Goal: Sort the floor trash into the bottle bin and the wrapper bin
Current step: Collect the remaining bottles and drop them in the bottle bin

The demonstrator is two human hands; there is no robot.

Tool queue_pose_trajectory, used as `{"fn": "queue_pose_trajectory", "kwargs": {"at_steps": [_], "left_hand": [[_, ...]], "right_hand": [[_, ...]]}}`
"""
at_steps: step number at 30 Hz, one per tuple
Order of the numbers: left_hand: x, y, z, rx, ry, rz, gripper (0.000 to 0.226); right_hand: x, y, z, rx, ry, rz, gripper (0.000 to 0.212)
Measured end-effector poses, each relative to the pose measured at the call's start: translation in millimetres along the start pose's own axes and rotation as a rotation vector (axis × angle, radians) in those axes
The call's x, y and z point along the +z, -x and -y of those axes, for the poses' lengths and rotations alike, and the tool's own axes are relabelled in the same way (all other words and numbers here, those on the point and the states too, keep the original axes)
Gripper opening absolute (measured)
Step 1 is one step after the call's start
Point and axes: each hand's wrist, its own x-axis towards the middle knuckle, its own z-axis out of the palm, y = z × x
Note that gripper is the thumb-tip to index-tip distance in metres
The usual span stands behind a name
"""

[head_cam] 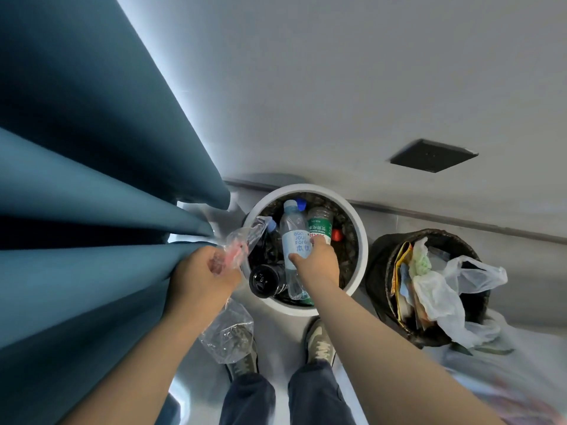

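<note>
A white round bottle bin (362,240) stands on the floor ahead of my feet with several bottles inside. My right hand (319,262) grips a clear water bottle with a pale blue label (296,237) over that bin. A green-labelled bottle (320,223) and a dark bottle (265,280) lie in the bin beside it. My left hand (205,274) holds clear plastic wrappers (242,240) with some red print, just left of the bin's rim; more clear film (228,332) hangs below that hand. To the right, the black wrapper bin (380,265) holds wrappers and thin plastic bags (441,289).
Blue curtain folds (92,179) fill the left side, close to my left arm. A pale wall with a dark square plate (432,155) rises behind the bins. My two shoes (320,345) stand on the grey floor just short of the white bin.
</note>
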Motion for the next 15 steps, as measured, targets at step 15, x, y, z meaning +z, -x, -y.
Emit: {"fn": "queue_pose_trajectory", "kwargs": {"at_steps": [15], "left_hand": [[38,12,-47,0.113,-0.077,0.148,0.009]], "right_hand": [[-70,39,-65,0.037,-0.465,-0.027,0.038]]}}
